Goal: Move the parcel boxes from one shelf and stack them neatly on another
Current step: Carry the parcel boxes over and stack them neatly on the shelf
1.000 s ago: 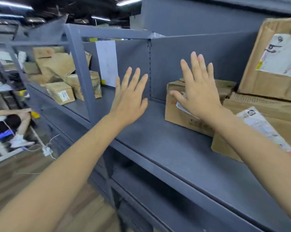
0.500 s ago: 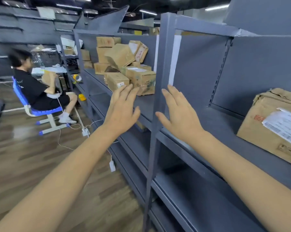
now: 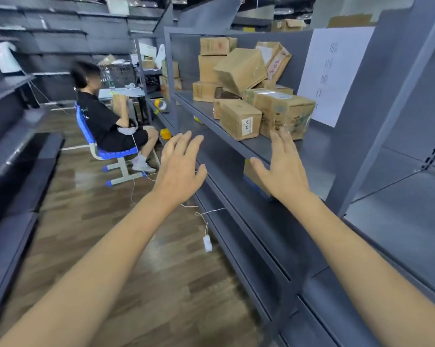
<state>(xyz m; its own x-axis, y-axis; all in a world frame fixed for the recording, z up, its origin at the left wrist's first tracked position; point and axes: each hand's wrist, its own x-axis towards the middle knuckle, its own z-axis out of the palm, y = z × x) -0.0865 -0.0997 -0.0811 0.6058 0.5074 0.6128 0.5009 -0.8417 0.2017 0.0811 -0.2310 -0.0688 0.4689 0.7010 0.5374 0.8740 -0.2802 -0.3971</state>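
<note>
Both hands (left hand [image 3: 179,169], right hand [image 3: 282,171]) outstretched, empty

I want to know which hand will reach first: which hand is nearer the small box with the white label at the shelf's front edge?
Right. The right hand is just below and right of the small box; the left hand hangs lower left, off the shelf.

Hands: bare left hand [image 3: 180,169] and right hand [image 3: 284,171] raised, fingers spread, holding nothing.
Shelf: grey metal shelf [image 3: 281,149], its front edge just beyond the fingertips.
Boxes: jumbled brown cardboard parcel boxes [image 3: 246,88] piled along the shelf's back.
Aisle: seated person in black [image 3: 104,118] on a blue chair [image 3: 104,151].
</note>
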